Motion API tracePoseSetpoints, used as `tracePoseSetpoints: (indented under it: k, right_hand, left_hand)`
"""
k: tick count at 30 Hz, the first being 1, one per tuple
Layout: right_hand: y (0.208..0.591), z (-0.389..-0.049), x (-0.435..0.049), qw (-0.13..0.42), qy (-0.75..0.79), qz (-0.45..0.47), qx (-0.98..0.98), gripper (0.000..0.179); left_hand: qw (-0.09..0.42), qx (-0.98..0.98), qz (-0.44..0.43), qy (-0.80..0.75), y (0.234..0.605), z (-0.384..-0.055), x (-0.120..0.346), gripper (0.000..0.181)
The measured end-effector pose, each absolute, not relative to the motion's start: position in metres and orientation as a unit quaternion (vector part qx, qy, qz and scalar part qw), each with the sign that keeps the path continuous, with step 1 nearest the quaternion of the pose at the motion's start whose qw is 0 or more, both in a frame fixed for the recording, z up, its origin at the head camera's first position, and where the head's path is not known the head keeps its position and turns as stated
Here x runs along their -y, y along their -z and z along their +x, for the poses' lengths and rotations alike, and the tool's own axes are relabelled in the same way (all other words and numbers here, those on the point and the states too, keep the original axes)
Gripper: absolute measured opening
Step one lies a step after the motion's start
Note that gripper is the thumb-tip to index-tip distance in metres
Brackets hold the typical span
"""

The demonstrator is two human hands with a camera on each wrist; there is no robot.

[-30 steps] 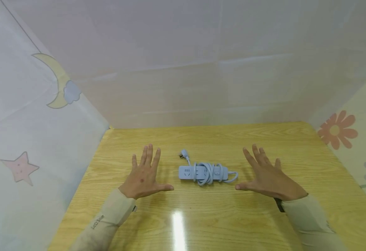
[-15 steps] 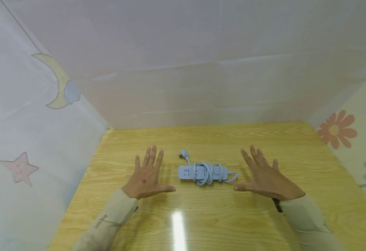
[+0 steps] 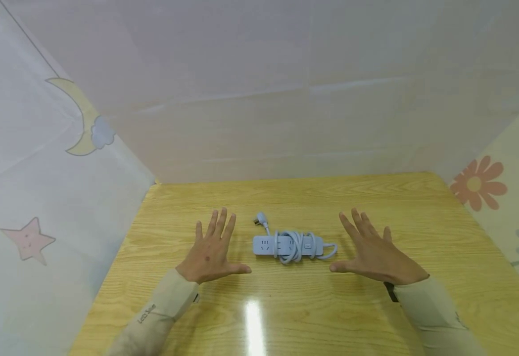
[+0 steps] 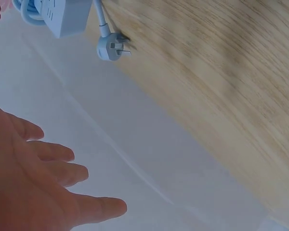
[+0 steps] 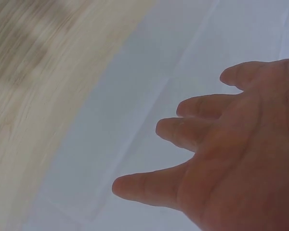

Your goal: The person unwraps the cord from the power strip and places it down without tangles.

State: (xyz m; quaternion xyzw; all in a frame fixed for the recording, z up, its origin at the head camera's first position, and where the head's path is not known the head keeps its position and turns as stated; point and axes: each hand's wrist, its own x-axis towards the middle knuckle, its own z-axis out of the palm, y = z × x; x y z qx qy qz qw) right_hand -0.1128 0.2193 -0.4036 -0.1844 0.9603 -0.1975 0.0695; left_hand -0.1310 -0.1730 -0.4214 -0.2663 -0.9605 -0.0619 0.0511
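Head view: a white power strip (image 3: 286, 244) lies lengthwise on the wooden table (image 3: 286, 316), roughly midway between the two hands. Its cord (image 3: 291, 245) is wound in loops around the body, and the plug (image 3: 261, 218) rests on the table just beyond the strip's left end. The left hand (image 3: 212, 249) is palm down to the left of the strip, fingers straight and spread, thumb pointing toward the strip; it holds nothing and does not touch the strip. The right hand (image 3: 372, 252) mirrors it on the right side, fingers straight and spread, thumb toward the strip, likewise apart from it. Whether either palm rests on the table or hovers just above it cannot be told. Patterned sheets (image 3: 41, 163) wall in the table on the left, back and right.

Left wrist view: the left hand (image 4: 33, 192) shows extended fingers (image 4: 58, 151) with nothing between them. The plug (image 4: 111, 46) and one end of the power strip (image 4: 58, 17) lie on the table (image 4: 221, 86) near the top edge.

Right wrist view: the right hand (image 5: 231, 154) is spread, fingers (image 5: 183, 132) extended and empty; the table (image 5: 33, 72) is blurred.
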Motion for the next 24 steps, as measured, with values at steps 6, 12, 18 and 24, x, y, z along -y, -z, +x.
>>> tracePoseSetpoints:
  k: [6, 12, 18, 24]
  right_hand:
    - [0.406, -0.113, -0.219, 0.072, 0.206, -0.187, -0.958, 0.12]
    - [0.41, -0.114, -0.219, 0.08, 0.214, -0.187, -0.955, 0.12]
    - [0.413, -0.114, -0.22, 0.081, 0.214, -0.188, -0.955, 0.119]
    - [0.414, -0.116, -0.219, 0.085, 0.216, -0.187, -0.954, 0.119]
  left_hand:
    - [0.057, 0.958, -0.275, 0.06, 0.425, -0.131, 0.171, 0.128]
    - [0.056, 0.957, -0.28, 0.055, 0.429, -0.133, 0.169, 0.127]
    - [0.041, 0.957, -0.278, 0.065, 0.431, -0.134, 0.167, 0.126]
    - [0.037, 0.957, -0.28, 0.061, 0.433, -0.136, 0.165, 0.125]
